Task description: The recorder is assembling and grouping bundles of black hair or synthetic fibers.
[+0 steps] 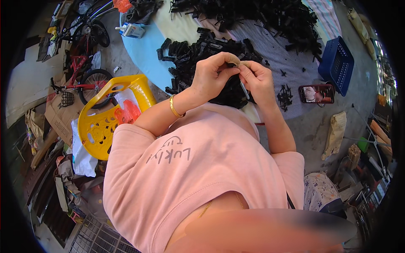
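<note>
My left hand [213, 78], with a gold bangle at its wrist, is closed in a pinch. A small dark piece [232, 65] shows between its thumb and forefinger; its exact kind is too small to tell. The fingertips of my right hand [258, 82] meet those of the left, pinched together. Below the right fingers shows a slim pale object [244, 91], and whether they grip it I cannot tell. Right under both hands is a heap of black plastic parts [185, 57] on a cloth-covered surface, partly hidden by my hands.
A larger heap of black parts [270, 17] lies farther off. Small black bits [284, 98] are scattered to the right, near a phone [316, 93] and a blue basket [336, 65]. At the left stand a yellow chair [95, 135], a red bicycle [80, 82] and a drink carton [131, 30].
</note>
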A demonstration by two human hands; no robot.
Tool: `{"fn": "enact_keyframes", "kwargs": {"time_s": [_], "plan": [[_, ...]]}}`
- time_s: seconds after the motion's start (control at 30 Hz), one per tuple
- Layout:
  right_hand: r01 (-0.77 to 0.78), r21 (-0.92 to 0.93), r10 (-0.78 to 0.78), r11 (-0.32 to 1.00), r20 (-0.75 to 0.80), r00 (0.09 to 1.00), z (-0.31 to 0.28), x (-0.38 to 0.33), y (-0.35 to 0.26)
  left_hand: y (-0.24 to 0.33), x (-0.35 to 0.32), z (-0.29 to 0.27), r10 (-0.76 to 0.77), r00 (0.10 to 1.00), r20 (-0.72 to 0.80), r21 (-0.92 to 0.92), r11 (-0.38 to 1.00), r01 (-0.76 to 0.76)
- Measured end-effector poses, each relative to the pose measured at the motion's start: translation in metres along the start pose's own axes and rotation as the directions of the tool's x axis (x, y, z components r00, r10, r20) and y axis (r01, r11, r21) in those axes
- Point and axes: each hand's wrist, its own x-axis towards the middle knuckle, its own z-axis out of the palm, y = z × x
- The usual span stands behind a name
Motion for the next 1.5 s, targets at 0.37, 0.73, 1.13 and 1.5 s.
{"fn": "enact_keyframes", "kwargs": {"time_s": [0.37,0.73,1.13,1.5], "plan": [[-0.272,-0.788,-0.339,0.552,-0.510,0.791,-0.168,0.091,0.089,-0.013,0.012,-0.029,0.156,0.988,-0.007,0.742,0.663,-0.099],[-0.550,-0.588,-0.228,0.593,-0.778,0.585,-0.200,0.129,0.126,-0.015,0.014,-0.026,0.180,0.982,0.057,0.741,0.651,-0.163],[0.256,-0.228,-0.310,0.939,-0.245,0.919,-0.053,0.037,0.044,-0.014,0.029,-0.020,-0.238,0.954,0.185,-0.021,0.969,0.246],[0.739,-0.633,-0.774,0.232,0.340,0.534,-0.025,0.004,-0.012,-0.003,0.028,-0.029,-0.188,0.589,0.786,-0.476,0.423,0.771]]}}
